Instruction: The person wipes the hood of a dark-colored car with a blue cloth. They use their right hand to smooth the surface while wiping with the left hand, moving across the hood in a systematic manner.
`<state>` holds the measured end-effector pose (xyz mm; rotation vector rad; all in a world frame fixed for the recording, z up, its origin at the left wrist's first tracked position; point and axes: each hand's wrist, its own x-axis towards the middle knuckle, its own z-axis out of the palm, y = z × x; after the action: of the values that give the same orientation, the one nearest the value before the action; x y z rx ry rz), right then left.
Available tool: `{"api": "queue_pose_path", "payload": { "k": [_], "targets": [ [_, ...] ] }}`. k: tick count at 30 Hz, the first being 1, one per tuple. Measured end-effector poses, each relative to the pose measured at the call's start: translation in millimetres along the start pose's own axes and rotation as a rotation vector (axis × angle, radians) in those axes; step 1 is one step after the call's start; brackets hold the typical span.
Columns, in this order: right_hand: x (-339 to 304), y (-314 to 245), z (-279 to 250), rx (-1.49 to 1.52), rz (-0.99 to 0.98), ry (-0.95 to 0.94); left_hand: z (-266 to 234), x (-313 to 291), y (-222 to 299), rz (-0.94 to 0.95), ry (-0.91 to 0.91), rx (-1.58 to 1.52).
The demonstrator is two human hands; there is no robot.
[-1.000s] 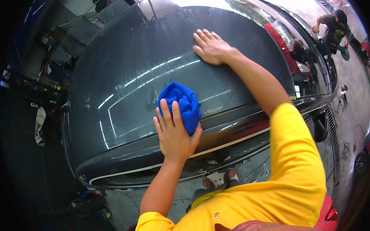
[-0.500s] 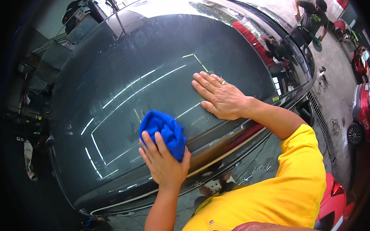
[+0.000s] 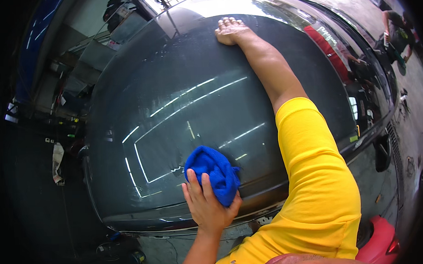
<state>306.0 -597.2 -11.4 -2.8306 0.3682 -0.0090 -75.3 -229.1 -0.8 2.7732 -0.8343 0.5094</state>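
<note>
A dark, glossy car roof [image 3: 174, 119] fills the middle of the view, with bright strips of light mirrored in it. On its near side, my left hand [image 3: 212, 211] grips a bunched blue cloth [image 3: 213, 171], fingers along one side and thumb on the other. The cloth rests on the panel. My right arm is stretched far across the roof. At its end, my right hand [image 3: 231, 31] lies palm down on the far part of the surface, fingers extended and holding nothing.
The car's side mirror [image 3: 383, 151] juts out at the right. Beyond it a person in dark clothes [image 3: 397, 37] stands on the concrete floor. A red vehicle [image 3: 377, 241] is at the lower right. Cluttered shelving [image 3: 124, 28] stands at the far left.
My right hand has slid from the near middle of the roof to its far side, the arm straightening. My left hand still holds the cloth near the near edge. The view has shifted.
</note>
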Motion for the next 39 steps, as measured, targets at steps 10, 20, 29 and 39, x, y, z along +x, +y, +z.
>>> {"api": "queue_pose_path", "payload": {
  "k": [10,20,29,39],
  "targets": [
    [-297.6,97.2,6.4,-0.184,-0.417,0.033,10.0,0.5,12.9,-0.040,0.003,-0.003],
    [-30.1,97.6,-4.6,0.044,-0.044,0.061,7.3,-15.0,8.0,-0.010,-0.010,-0.062],
    [-44.6,97.4,-7.5,0.009,0.046,0.010,11.8,1.9,7.3,-0.014,0.004,-0.059],
    [-300.4,163.2,0.7,-0.157,-0.323,0.002,10.3,-11.2,11.1,-0.036,-0.033,-0.033]
  ]
}}
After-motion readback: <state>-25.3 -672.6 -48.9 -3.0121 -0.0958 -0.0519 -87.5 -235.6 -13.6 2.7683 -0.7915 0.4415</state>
